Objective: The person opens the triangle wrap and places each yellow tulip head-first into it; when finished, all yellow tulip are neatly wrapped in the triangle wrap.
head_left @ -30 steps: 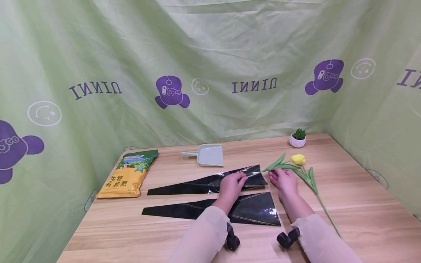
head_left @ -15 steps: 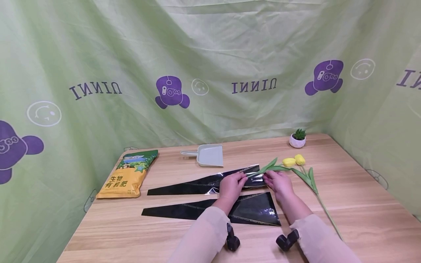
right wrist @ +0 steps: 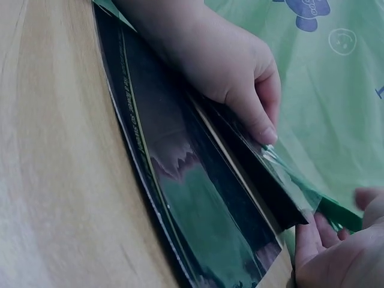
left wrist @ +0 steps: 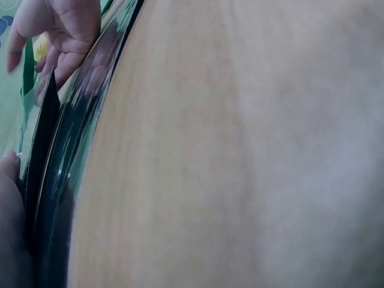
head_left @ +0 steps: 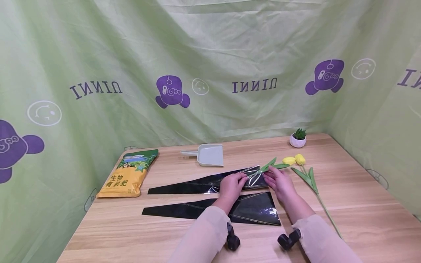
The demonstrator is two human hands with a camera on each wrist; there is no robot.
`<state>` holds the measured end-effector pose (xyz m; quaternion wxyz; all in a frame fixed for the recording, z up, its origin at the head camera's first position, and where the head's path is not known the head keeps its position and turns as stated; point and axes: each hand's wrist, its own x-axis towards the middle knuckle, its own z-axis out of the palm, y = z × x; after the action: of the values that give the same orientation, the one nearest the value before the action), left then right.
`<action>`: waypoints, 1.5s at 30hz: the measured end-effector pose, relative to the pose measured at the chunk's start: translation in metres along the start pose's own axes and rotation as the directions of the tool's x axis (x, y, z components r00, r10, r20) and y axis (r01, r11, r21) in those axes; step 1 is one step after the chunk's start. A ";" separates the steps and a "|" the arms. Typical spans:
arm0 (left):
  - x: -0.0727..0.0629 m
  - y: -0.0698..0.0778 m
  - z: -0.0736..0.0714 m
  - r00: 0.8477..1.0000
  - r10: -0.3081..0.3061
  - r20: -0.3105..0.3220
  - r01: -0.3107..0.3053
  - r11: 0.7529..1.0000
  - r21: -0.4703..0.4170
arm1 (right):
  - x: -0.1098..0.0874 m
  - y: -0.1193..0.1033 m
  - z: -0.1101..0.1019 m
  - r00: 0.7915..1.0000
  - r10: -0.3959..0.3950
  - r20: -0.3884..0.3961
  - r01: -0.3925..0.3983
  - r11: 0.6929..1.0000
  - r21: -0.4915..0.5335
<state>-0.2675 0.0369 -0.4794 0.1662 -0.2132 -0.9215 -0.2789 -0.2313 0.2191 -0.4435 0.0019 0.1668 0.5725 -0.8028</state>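
A yellow tulip (head_left: 289, 161) with green leaves lies with its stem in the wide end of the upper black flower sleeve (head_left: 194, 187). My left hand (head_left: 231, 188) pinches the sleeve's upper edge between thumb and fingers, by the stem. At the sleeve's mouth is my right hand (head_left: 280, 183), its fingers extended against the sleeve end and the tulip leaves. In the right wrist view the right thumb (right wrist: 368, 197) stands apart from the fingers. A second yellow tulip (head_left: 300, 159) lies on the table to the right, its stem running toward the front.
Another black sleeve (head_left: 256, 210) lies flat nearer me, partly under the left forearm. A yellow and green fertilizer bag (head_left: 126, 175) is at the left. Toward the back sit a grey dustpan (head_left: 210, 155) and a small potted succulent (head_left: 298, 138).
The tulip has slid left into the upper sleeve, its flower now beside the second tulip's. My right hand has moved left to the sleeve mouth; the left hand has stayed in place.
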 end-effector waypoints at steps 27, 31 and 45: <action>0.001 -0.001 0.001 1.000 -0.010 -0.010 0.010 1.000 -0.006 | 0.012 -0.014 -0.026 0.998 -0.041 -0.056 0.052 0.977 0.209; 0.000 -0.001 0.001 1.000 -0.012 -0.009 0.011 1.000 -0.003 | 0.014 -0.019 -0.030 0.996 -0.026 -0.085 0.045 0.971 0.233; 0.000 -0.001 0.001 0.999 -0.003 -0.034 0.003 1.000 -0.009 | 0.022 -0.041 -0.078 0.989 -0.065 0.136 0.049 0.992 0.114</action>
<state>-0.2677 0.0366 -0.4803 0.1805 -0.2076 -0.9177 -0.2867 -0.2390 0.3093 -0.4346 0.0098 0.0934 0.5303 -0.8426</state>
